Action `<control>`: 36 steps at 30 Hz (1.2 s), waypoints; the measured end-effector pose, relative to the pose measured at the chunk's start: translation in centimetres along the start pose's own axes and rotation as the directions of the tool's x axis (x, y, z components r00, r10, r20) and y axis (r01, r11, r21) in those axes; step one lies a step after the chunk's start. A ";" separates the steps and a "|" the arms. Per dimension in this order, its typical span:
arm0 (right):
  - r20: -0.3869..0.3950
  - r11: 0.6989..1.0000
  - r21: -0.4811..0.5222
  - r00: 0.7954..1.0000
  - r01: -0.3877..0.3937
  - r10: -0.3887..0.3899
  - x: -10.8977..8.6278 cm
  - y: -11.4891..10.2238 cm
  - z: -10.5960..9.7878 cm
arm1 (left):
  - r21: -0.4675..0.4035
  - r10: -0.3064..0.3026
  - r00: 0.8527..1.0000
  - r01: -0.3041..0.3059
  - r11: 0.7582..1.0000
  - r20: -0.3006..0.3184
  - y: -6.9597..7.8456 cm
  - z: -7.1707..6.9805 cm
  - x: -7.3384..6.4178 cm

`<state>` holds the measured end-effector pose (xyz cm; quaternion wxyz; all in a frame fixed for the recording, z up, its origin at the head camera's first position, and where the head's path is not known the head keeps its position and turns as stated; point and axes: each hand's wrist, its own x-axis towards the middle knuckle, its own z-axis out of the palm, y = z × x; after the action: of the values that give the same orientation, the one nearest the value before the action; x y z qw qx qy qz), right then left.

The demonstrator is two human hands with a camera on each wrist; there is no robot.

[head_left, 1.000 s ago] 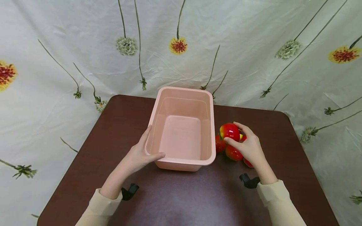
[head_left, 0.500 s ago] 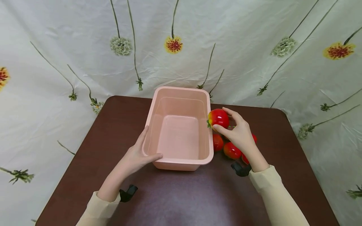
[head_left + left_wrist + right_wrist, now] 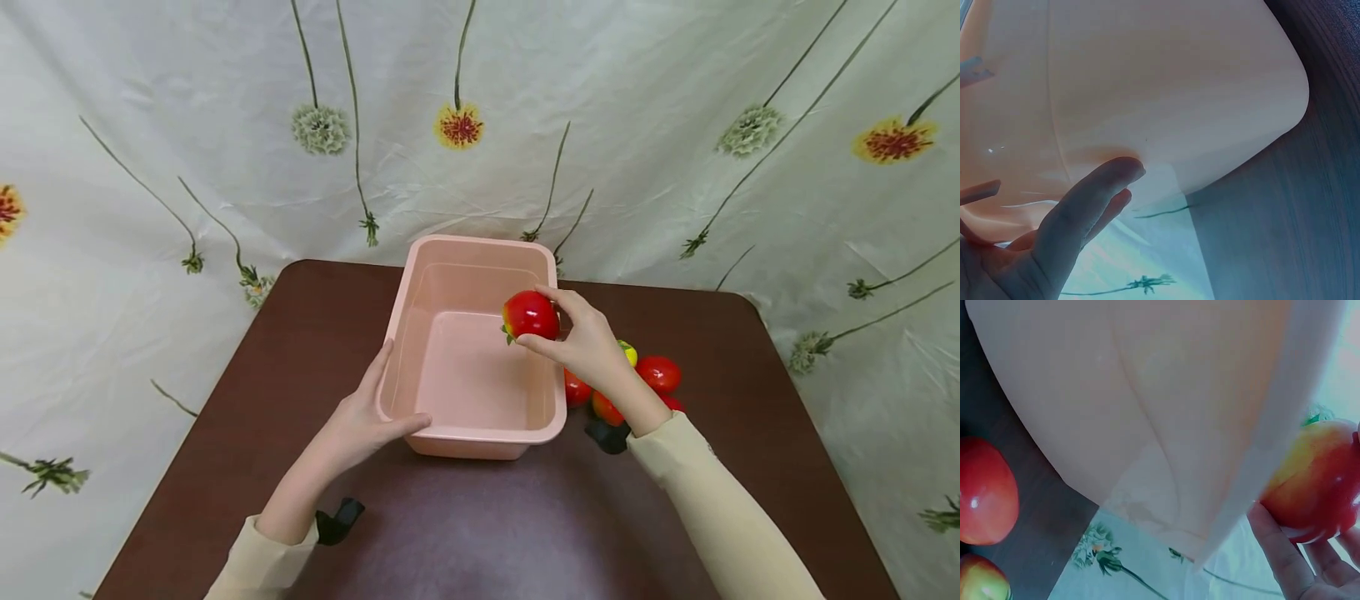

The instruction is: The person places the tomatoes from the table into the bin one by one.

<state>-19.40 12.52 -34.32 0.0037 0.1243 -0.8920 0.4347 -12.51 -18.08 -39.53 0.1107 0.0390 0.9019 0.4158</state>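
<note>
Red fruit (image 3: 531,315) gripped by my right fingers (image 3: 564,300), leaves (image 3: 508,336) toward 8 o'clock.
Basin (image 3: 472,371): long axis 12–6; my left fingers (image 3: 375,372), extended, touch its 7 o'clock corner.

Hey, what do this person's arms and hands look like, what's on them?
The person wears long cream fabric sleeves. A small black curved piece, its material unclear, shows beside the left cuff, and a similar black piece beside the right cuff. The left hand and right hand look bare, with no gloves showing.
</note>
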 end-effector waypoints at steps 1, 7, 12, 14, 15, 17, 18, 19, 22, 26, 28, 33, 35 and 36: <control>0.016 1.000 -0.008 1.000 0.007 -0.006 0.1 0.0 0.2 | 0.000 -0.001 1.000 0.001 1.000 0.000 0.0 0.0 0.0; 0.080 0.997 -0.050 0.996 0.051 -0.047 0.6 0.0 1.4 | -0.004 -0.008 1.000 0.008 1.000 -0.002 0.1 0.1 -0.1; 0.127 0.992 -0.096 0.990 0.082 -0.070 0.8 0.1 1.9 | -0.017 -0.018 1.000 0.018 1.000 0.002 0.1 0.2 -0.2; 0.146 0.986 -0.129 0.986 0.103 -0.084 0.8 0.1 2.0 | -0.021 -0.019 1.000 0.019 1.000 0.003 0.1 0.2 -0.2; 0.156 0.982 -0.149 0.983 0.116 -0.092 0.7 0.1 2.1 | -0.022 -0.020 1.000 0.020 1.000 0.002 0.1 0.2 -0.2; 0.177 0.972 -0.182 0.978 0.147 -0.115 0.7 0.1 2.1 | -0.023 -0.019 1.000 0.019 1.000 0.001 0.1 0.3 -0.2; 0.187 0.967 -0.198 0.975 0.158 -0.121 0.7 0.1 2.1 | -0.021 -0.020 1.000 0.020 1.000 0.001 0.1 0.3 -0.2; 0.199 0.963 -0.213 0.972 0.168 -0.125 0.7 0.1 2.1 | -0.020 -0.020 1.000 0.020 1.000 0.000 0.1 0.3 -0.2; 0.228 0.946 -0.251 0.962 0.205 -0.148 0.7 0.2 2.1 | -0.017 -0.022 1.000 0.022 1.000 0.001 0.1 0.3 -0.2; 0.259 0.929 -0.288 0.953 0.234 -0.159 0.6 0.2 2.1 | -0.019 -0.026 1.000 0.026 0.999 0.007 0.1 0.3 -0.1; 0.279 0.924 -0.304 0.949 0.230 -0.144 0.6 0.1 2.1 | -0.022 -0.028 1.000 0.028 0.999 0.008 0.1 0.3 -0.1; 0.334 0.907 -0.350 0.936 0.235 -0.114 0.5 -0.1 2.2 | -0.020 -0.030 1.000 0.030 0.999 0.005 0.2 0.2 -0.1; 0.350 0.899 -0.363 0.930 0.245 -0.112 0.5 -0.1 2.2 | -0.016 -0.028 1.000 0.028 0.999 0.003 0.3 0.2 -0.1; 0.357 0.895 -0.369 0.928 0.250 -0.112 0.5 -0.1 2.2 | -0.016 -0.027 1.000 0.027 1.000 0.001 0.3 0.2 0.0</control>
<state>-19.63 10.68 -35.53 -0.0772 0.2743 -0.9352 0.2100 -12.42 -17.76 -39.41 0.1169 0.0263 0.8989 0.4216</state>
